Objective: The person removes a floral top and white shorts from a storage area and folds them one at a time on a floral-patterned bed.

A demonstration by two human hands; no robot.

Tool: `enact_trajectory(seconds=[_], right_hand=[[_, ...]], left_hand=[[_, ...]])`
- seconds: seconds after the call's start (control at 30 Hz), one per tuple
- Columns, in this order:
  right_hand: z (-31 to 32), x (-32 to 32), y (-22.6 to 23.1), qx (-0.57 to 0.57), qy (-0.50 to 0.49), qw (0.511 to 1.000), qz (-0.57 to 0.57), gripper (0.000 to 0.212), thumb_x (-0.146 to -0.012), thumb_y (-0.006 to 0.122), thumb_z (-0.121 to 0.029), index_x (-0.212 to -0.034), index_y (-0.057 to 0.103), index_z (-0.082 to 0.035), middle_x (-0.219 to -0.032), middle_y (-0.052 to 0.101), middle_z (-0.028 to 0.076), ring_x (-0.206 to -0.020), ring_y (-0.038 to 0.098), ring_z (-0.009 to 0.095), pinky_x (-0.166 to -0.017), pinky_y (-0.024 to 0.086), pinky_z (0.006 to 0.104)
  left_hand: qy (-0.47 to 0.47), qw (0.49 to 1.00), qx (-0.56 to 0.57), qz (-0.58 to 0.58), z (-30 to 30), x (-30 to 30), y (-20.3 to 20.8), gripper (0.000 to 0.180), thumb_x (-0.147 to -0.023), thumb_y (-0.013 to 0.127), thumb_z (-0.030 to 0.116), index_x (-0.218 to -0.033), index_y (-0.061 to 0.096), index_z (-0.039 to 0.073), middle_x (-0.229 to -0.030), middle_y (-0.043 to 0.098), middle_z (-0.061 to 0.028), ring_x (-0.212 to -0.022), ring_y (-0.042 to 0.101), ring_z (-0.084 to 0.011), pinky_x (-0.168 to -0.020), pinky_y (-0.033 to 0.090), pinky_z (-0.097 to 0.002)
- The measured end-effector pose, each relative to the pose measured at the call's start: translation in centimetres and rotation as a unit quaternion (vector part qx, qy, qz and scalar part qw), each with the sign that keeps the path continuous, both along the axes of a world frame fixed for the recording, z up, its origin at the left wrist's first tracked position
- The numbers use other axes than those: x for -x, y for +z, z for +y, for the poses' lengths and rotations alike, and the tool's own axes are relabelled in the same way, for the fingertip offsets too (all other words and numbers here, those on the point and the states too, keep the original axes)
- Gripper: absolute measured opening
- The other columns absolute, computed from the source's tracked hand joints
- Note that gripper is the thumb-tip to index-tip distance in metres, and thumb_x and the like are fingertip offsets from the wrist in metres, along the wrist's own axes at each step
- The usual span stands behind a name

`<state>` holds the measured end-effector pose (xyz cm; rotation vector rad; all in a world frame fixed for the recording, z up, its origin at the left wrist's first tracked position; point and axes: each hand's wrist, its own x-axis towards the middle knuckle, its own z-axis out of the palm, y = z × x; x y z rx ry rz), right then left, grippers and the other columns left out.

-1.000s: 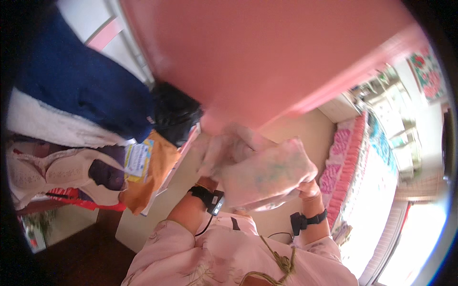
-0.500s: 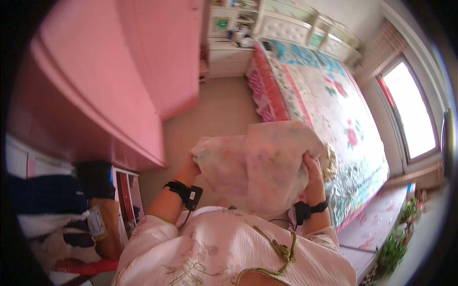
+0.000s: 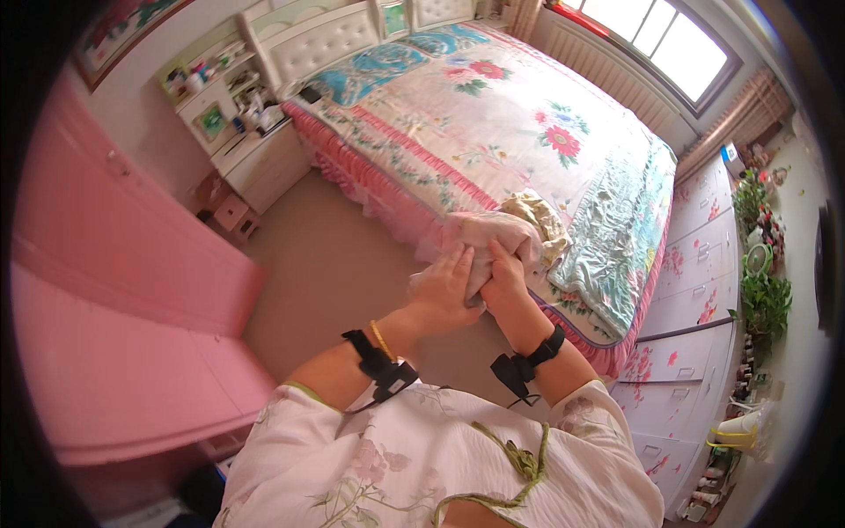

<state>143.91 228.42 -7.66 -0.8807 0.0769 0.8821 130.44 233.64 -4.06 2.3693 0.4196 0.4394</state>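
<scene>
A pale pink cloth (image 3: 493, 229), soft and bunched into a small folded bundle, is held out in front of me near the foot of the bed. My left hand (image 3: 447, 286) presses on its near left side, fingers lying over the fabric. Gripping the bundle from the right is my right hand (image 3: 505, 280), thumb on top. The two hands almost touch, and part of the cloth is hidden between them. Just beyond it, a crumpled yellowish cloth (image 3: 547, 227) lies on the bed's edge.
The bed (image 3: 493, 114) has a floral cover and a folded teal blanket (image 3: 607, 255). A pink wardrobe (image 3: 132, 343) stands left; a small pink stool (image 3: 232, 214) sits beside the white nightstand (image 3: 268, 167). Along the right runs a flowered drawer cabinet (image 3: 682, 352) with plants (image 3: 761, 304) on it.
The pink cloth was spread wide between my hands; now it is gathered into a small bundle and my hands have come together. My view has turned right, toward the bed.
</scene>
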Motion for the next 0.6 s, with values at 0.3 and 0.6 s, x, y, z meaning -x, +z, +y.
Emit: enact_trajectory(seconds=[0.3, 0.6], right_hand=[[8.9, -8.5, 1.1, 0.026, 0.113, 0.993, 0.028, 0.033, -0.084, 0.048, -0.015, -0.115, 0.036, -0.009, -0.103, 0.048, 0.011, -0.095, 0.049, 0.024, -0.073, 0.047, 0.0348], [11.9, -15.9, 1.7, 0.185, 0.251, 0.850, -0.423, 0.038, -0.081, 0.056, -0.017, -0.114, 0.042, -0.004, -0.106, 0.050, 0.008, -0.097, 0.049, 0.018, -0.076, 0.043, 0.0297]], left_hand=[[-0.040, 0.972, 0.228, -0.033, 13.2, -12.3, -0.3, 0.039, -0.071, 0.058, 0.015, -0.106, 0.051, -0.002, -0.087, 0.059, -0.0162, -0.075, 0.059, -0.0283, -0.063, 0.047, -0.0341], [-0.150, 0.775, 0.610, 0.070, 28.8, -18.0, -1.8, 0.029, -0.077, 0.042, -0.005, -0.105, 0.052, -0.002, -0.097, 0.057, -0.0063, -0.085, 0.055, -0.0119, -0.070, 0.047, -0.0235]])
